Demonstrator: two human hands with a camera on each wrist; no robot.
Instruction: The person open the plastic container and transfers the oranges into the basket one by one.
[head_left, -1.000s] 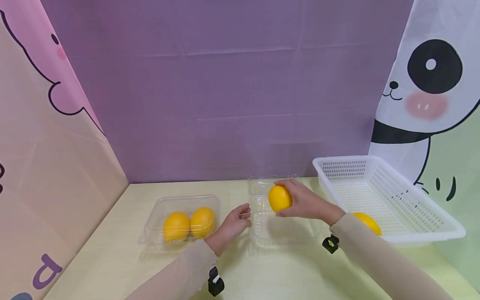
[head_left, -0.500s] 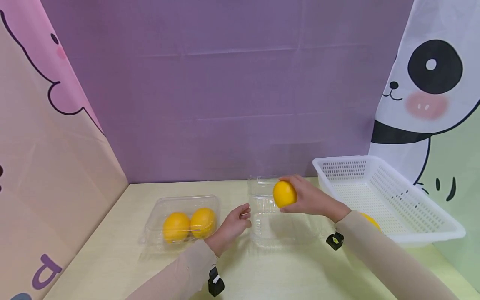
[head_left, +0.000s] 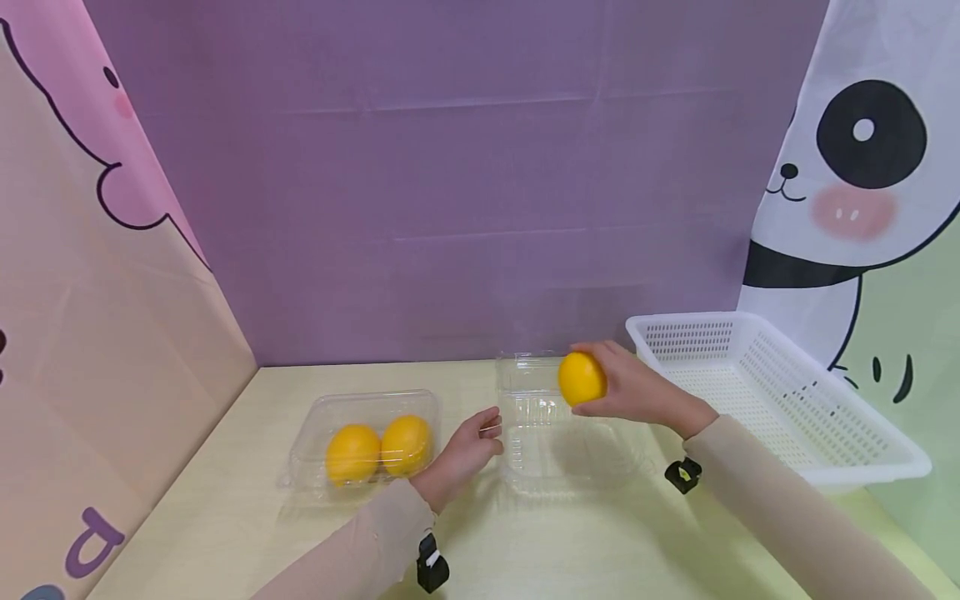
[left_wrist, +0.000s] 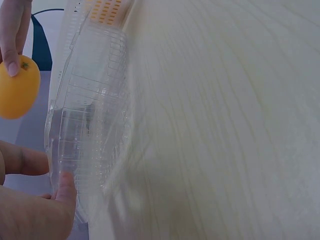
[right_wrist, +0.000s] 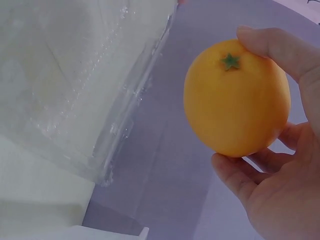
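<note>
While the right hand [head_left: 633, 387] grips an orange [head_left: 581, 379], the left hand [head_left: 465, 454] pinches a clear container [head_left: 536, 458]!

Head view: it's up over the container, right of the left hand and well apart from it; left wrist: there's the fruit beyond the rim [left_wrist: 49, 131], left thumb and finger right at that edge; right wrist: thumb beside the green star [right_wrist: 230, 61], fingers curled against the opposite side.

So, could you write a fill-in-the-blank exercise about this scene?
The right hand holds a round orange fruit with a green mark shaped like a ____.
On the pale table, the leftmost clear plastic box holds ____ similar fruits.
The white perforated plastic basket stands at the table's ____ side.
Missing: star, two, right.
</note>
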